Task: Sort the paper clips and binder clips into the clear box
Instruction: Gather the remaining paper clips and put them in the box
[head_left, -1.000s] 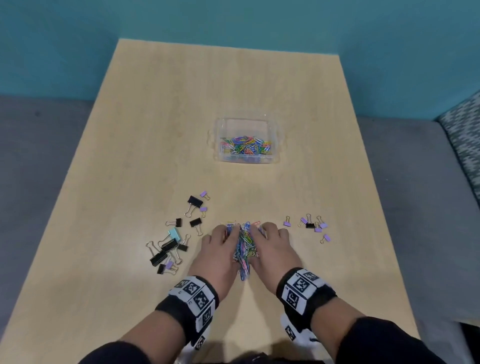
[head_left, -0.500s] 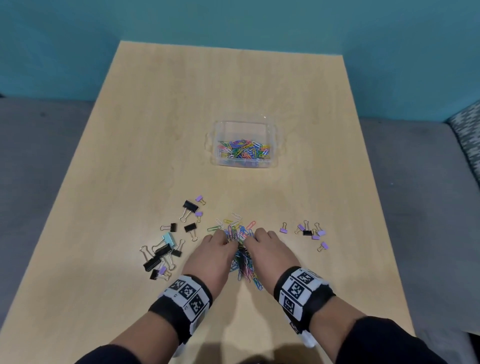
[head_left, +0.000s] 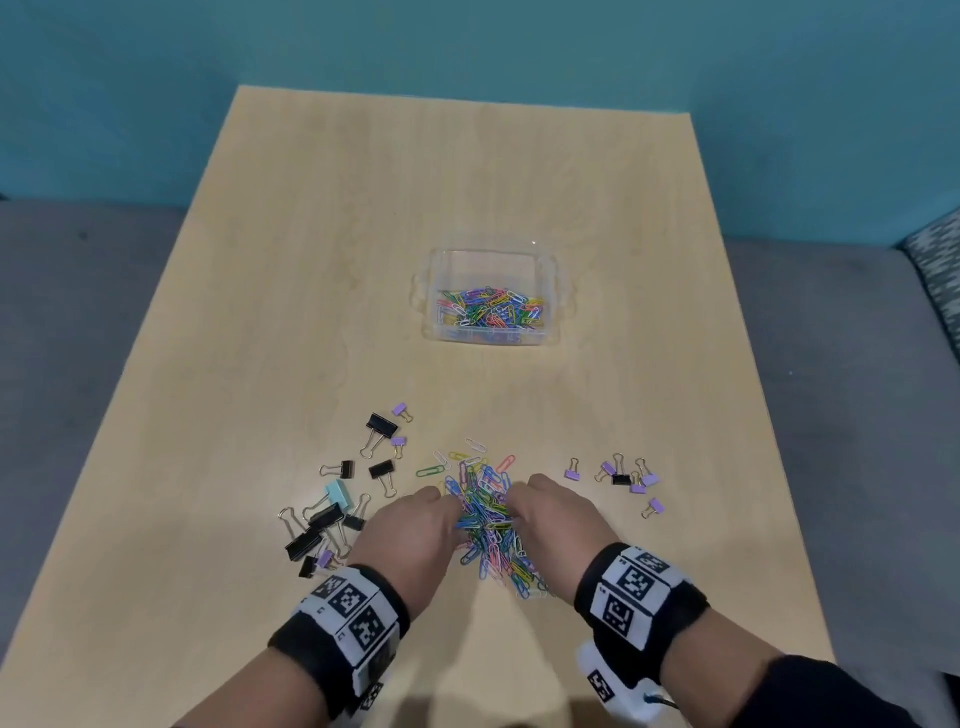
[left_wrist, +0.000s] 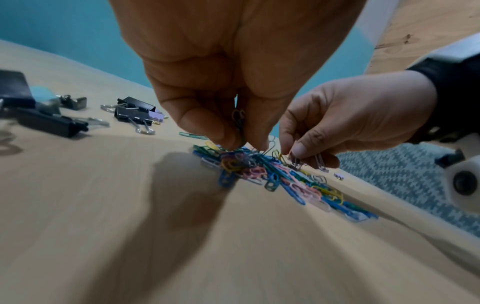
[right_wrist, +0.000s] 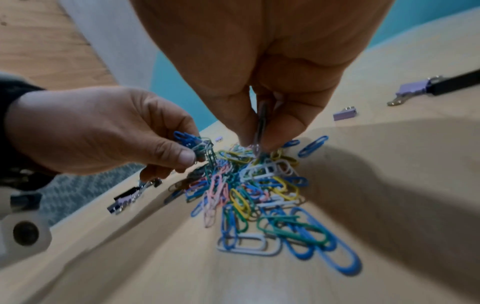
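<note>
A heap of coloured paper clips (head_left: 488, 519) lies on the wooden table near its front edge. My left hand (head_left: 415, 525) pinches a bunch of clips (right_wrist: 200, 146) from the heap's left side. My right hand (head_left: 550, 512) pinches a few clips (left_wrist: 301, 160) on the heap's right side. In the right wrist view more of the heap (right_wrist: 259, 195) spreads below the fingertips. The clear box (head_left: 491, 304) stands farther back, with several paper clips inside. Black, lilac and one light-blue binder clips (head_left: 332, 512) lie left of the heap. A smaller lilac and black group (head_left: 623, 478) lies to the right.
The table (head_left: 311, 260) has bare wood behind and beside the box. Grey upholstery (head_left: 78, 338) lies on both sides, with a patterned cushion (head_left: 935, 270) at the far right. A teal wall rises behind the table.
Both hands have drawn apart and lifted from the heap, each with clips pinched. The tightly pressed heap has spread out and several clips lie loose on the table.
</note>
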